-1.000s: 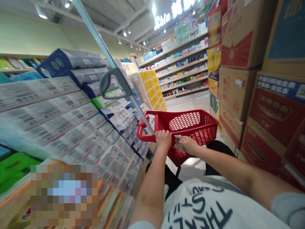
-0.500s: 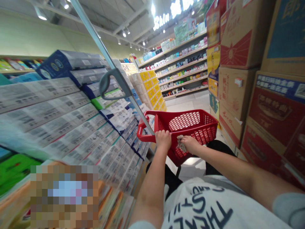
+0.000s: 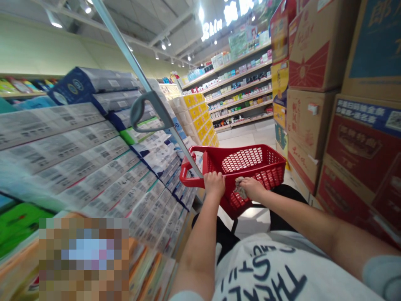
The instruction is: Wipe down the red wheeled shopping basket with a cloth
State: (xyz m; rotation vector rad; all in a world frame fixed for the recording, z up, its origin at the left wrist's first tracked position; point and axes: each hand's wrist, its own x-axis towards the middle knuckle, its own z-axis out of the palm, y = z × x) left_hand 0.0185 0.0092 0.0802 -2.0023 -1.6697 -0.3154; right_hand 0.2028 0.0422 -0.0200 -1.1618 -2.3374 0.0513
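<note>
A red plastic shopping basket (image 3: pixel 269 158) with honeycomb-patterned sides is tilted in front of my legs. From its left end rises a long metal pull handle (image 3: pixel 125 52) with a grey grip (image 3: pixel 138 110) on it. My left hand (image 3: pixel 214 184) is closed over the basket's near rim, beside the foot of the metal pole. Against the outside of the near wall, my right hand (image 3: pixel 253 188) pinches a crumpled greyish-beige cloth (image 3: pixel 240 188). Part of the cloth is hidden under the fingers. The inside of the basket, as far as it shows, holds nothing visible.
Stacked tissue packs (image 3: pixel 103 154) rise close on my left, with yellow-and-white packs (image 3: pixel 197 117) farther along. Large cardboard cartons (image 3: pixel 308 117) form a wall on my right. Shelves (image 3: pixel 241 90) of small goods stand ahead beyond a pale tiled floor (image 3: pixel 250 136).
My right hand has shifted slightly to the right along the basket's near wall, with the cloth in it. My left hand stays on the rim, and the basket has hardly moved.
</note>
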